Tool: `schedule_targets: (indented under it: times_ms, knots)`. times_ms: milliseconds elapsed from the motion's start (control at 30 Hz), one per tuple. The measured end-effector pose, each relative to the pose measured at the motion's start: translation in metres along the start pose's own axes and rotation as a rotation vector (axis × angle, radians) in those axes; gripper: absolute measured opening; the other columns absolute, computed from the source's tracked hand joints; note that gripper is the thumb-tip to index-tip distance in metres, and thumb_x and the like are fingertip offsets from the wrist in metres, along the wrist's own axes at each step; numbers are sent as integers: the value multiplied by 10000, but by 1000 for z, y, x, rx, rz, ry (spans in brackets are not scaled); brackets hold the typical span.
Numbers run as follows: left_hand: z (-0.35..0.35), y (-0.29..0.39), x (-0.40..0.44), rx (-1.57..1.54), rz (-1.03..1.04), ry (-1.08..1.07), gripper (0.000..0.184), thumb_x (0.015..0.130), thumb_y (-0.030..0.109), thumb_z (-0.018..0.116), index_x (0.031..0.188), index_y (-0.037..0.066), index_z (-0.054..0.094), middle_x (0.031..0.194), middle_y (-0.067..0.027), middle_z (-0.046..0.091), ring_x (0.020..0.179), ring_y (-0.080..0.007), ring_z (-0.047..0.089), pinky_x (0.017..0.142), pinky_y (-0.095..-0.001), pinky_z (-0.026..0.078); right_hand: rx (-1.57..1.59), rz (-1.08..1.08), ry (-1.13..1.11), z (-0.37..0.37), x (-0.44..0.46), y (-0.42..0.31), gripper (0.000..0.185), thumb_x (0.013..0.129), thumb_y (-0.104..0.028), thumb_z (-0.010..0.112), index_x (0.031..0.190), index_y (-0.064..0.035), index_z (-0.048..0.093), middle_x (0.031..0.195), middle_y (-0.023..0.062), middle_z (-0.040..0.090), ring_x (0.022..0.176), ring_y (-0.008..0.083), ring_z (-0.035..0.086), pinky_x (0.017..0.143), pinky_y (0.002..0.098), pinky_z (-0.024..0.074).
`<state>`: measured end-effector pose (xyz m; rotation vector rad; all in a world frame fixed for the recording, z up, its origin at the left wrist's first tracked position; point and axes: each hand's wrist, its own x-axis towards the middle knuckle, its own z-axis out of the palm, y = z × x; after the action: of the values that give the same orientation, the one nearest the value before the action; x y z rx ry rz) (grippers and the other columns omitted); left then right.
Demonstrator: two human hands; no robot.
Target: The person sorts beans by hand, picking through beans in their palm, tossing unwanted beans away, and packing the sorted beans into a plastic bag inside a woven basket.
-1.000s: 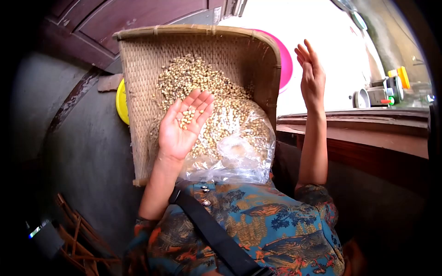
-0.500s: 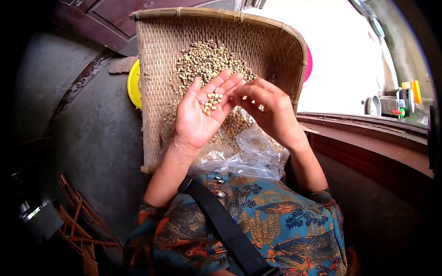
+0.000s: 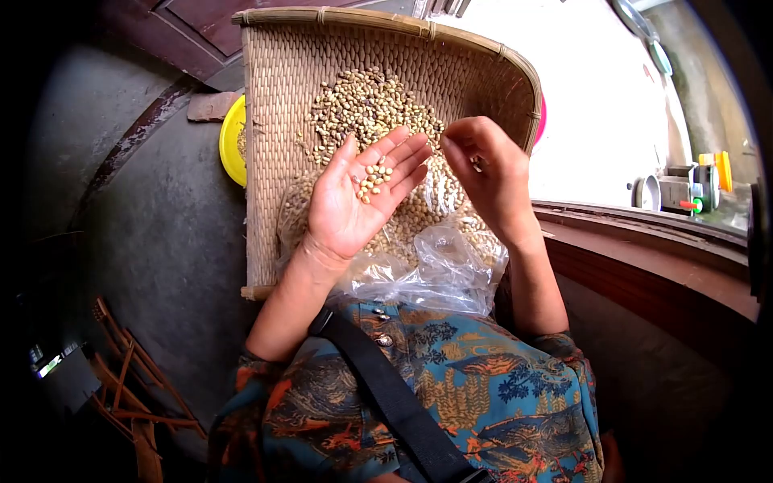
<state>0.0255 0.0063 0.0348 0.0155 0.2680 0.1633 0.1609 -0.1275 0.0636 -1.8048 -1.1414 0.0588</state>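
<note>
My left hand is palm up with its fingers stretched out, holding a small group of pale yellow beans in the palm. My right hand is raised just to the right of it, apart from it, with fingers curled and thumb close to them. What it holds, if anything, I cannot make out. Beneath both hands is a woven bamboo winnowing basket. A heap of mixed pale and brown beans lies in its far part. Nearer my body, a clear plastic bag contains more pale beans.
A yellow basin shows at the basket's left, and a pink one peeks out at its right. A wooden ledge runs along the right. A brown wooden frame stands at lower left on the grey floor.
My right hand has drawn away from the left fingertips, to the right, and turned more upright. My left hand stays nearly in place with beans in its palm. The view has shifted slightly.
</note>
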Motion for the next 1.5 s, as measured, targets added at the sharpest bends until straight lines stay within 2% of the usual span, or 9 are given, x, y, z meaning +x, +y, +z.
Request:
schedule_targets:
  times_ms: [100,300,433,567,700,800,933,1300,1500]
  knots:
    - [0,0,0,-21,-11,-21,596,1062,363,280,1431,-103,313,1479,-316,330,1415,-403,300,1204,-494,224,-17,65,136,-21,5,5,126,847,29,693,938,-29,626,834,55,658,745,121,660,646,260,549]
    - [-2,0,1,-49,-26,-32,599,1058,368,294,1429,-101,324,1487,-313,322,1425,-410,275,1205,-502,207,-860,-72,368,-73,17,35,170,833,25,688,991,-31,661,893,94,676,760,182,665,631,287,530]
    - [-9,-3,4,20,-40,-69,622,1049,405,310,1422,-90,356,1455,-280,395,1362,-346,390,1177,-469,271,-57,-19,-105,-23,-3,-14,278,715,51,744,972,-33,678,950,108,652,815,258,657,686,368,540]
    - [-20,-2,5,26,-101,-210,628,1046,429,301,1424,-65,391,1420,-202,477,1273,-260,483,1126,-417,334,-126,-135,-215,14,-13,-18,314,740,-61,743,1037,-21,649,909,142,599,829,330,615,702,411,518]
    - [3,-11,2,166,-32,54,628,1048,430,307,1428,-63,389,1396,-159,505,1228,-239,512,1074,-368,384,-143,-142,-230,19,-18,-11,254,746,-61,728,972,-9,625,917,149,587,832,334,608,704,418,512]
    - [-7,-11,4,156,-39,15,623,1050,423,310,1431,-64,383,1398,-160,503,1240,-243,503,1089,-377,371,-107,-145,-189,19,-18,-11,209,772,-37,715,949,-8,608,892,147,598,813,332,626,689,409,519]
    - [-14,-9,5,85,-79,-79,608,1053,413,297,1406,-68,413,1380,-174,525,1253,-247,495,1097,-391,364,211,84,-162,13,-19,-9,133,841,19,664,955,-4,598,836,138,620,760,326,657,646,389,526]
    - [-16,-16,6,315,-73,104,616,1052,439,297,1399,-48,444,1348,-118,540,1209,-213,514,1091,-360,368,-227,-190,-346,15,-9,-21,171,762,-22,598,933,-8,601,850,150,597,826,320,635,700,406,537]
    - [-35,-14,5,140,-123,-58,553,1050,437,328,1297,-10,541,1254,-101,588,1129,-192,541,1026,-350,419,-281,-110,-461,14,-8,-15,150,791,-40,652,933,-18,609,849,146,598,739,346,628,647,417,523]
